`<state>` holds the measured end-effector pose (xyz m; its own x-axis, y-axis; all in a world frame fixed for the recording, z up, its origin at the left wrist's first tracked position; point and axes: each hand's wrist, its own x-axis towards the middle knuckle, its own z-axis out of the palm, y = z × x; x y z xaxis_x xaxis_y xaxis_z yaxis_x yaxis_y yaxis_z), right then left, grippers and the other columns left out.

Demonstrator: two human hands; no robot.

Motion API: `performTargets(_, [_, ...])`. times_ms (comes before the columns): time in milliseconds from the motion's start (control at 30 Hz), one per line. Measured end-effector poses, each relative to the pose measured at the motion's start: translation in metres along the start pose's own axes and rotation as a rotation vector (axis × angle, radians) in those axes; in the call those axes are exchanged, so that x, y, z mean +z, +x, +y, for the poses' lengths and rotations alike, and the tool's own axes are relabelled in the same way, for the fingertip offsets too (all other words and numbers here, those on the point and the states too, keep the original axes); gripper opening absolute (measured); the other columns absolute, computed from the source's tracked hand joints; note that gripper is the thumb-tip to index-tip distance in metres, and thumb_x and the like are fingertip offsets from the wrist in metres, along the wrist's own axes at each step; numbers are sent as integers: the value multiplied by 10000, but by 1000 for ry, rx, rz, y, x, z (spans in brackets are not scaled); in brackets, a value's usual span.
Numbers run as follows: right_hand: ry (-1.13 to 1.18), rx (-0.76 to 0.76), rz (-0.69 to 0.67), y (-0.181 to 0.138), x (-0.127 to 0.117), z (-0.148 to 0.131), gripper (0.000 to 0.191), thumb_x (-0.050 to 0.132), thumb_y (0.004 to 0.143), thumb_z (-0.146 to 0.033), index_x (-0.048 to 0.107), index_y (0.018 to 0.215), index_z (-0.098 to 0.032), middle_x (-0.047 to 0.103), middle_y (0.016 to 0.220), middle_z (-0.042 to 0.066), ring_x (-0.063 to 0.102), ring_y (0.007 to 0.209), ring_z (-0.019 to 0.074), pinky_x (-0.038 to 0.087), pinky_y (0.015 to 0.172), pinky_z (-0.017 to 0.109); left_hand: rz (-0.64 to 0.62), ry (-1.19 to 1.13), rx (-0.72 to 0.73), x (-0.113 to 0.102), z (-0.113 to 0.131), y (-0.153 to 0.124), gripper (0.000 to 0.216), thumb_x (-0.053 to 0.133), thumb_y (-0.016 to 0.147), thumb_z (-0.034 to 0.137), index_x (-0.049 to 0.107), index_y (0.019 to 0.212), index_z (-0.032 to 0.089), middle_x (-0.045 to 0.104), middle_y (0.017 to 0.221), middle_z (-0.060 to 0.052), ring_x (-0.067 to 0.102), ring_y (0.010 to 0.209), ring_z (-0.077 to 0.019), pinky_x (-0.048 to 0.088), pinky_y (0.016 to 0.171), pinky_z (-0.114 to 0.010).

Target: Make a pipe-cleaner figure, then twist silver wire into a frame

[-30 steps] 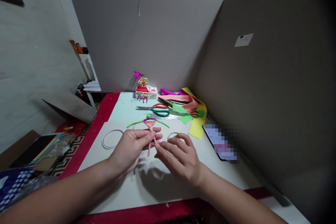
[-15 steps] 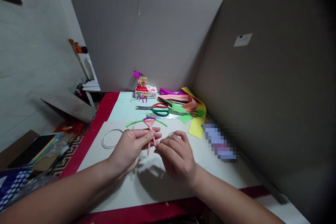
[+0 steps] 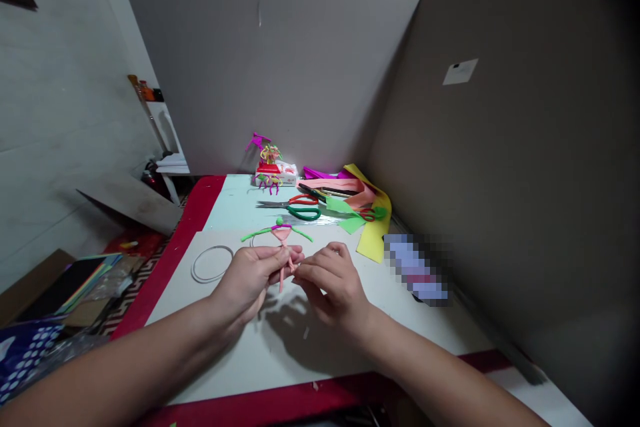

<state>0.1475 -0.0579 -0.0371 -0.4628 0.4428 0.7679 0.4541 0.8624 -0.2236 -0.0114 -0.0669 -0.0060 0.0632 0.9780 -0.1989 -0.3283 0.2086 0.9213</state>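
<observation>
My left hand (image 3: pixel 249 278) pinches the pink stem of a pipe-cleaner figure (image 3: pixel 283 240); my right hand (image 3: pixel 327 282) grips its lower end, scissors (image 3: pixel 296 207) lying beyond the figure

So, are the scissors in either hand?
No, the scissors lie on the table; the left hand and right hand pinch the pipe-cleaner figure.

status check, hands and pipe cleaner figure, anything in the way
Left hand pinching pipe cleaner figure by its pink stem. Right hand pinching the stem's lower end. Wire ring and scissors lie apart, nothing blocking.
</observation>
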Motion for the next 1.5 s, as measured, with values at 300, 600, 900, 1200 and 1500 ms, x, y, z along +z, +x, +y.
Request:
performTargets(300, [-305, -185, 106, 1, 3, -8, 211, 600, 813, -149, 611, 1018, -199, 669, 962, 55, 550, 938, 183, 352, 853, 370, -11, -34, 45, -2, 3, 5, 171, 767, 634, 234, 740, 706, 82, 711, 917, -133, 628, 799, -168, 492, 716, -245])
performTargets(600, [-326, -320, 190, 2, 15, -6, 133, 653, 775, -134, 658, 892, -197, 680, 1050, 32, 557, 1059, 211, 318, 908, 418, -12, -28, 39, 1, 5, -1, 205, 769, 628, 264, 750, 741, 94, 722, 887, -120, 626, 781, -165, 466, 699, -233])
performTargets(900, [-380, -329, 259, 5, 9, -10, 117, 626, 793, -112, 653, 789, -226, 710, 954, -29, 583, 983, 161, 287, 914, 409, -24, 20, 41, 2, 5, -6, 190, 759, 639, 295, 759, 721, 124, 719, 928, -108, 614, 833, -189, 468, 668, -232])
performTargets(1200, [-312, -170, 301, 7, 13, -15, 90, 634, 796, -145, 644, 801, -234, 708, 954, -31, 578, 926, 167, 302, 882, 403, -40, -13, 52, 3, 7, -9, 190, 762, 646, 281, 760, 747, 120, 724, 851, -105, 604, 776, -167, 461, 682, -237])
performTargets(1500, [-234, -105, 229, 6, 10, -16, 164, 600, 789, -100, 639, 868, -238, 677, 1015, 7, 549, 964, 195, 282, 889, 415, -38, -6, 76, 6, 9, -11, 166, 745, 676, 267, 756, 762, 125, 697, 725, -59, 536, 608, -108, 412, 556, -209])
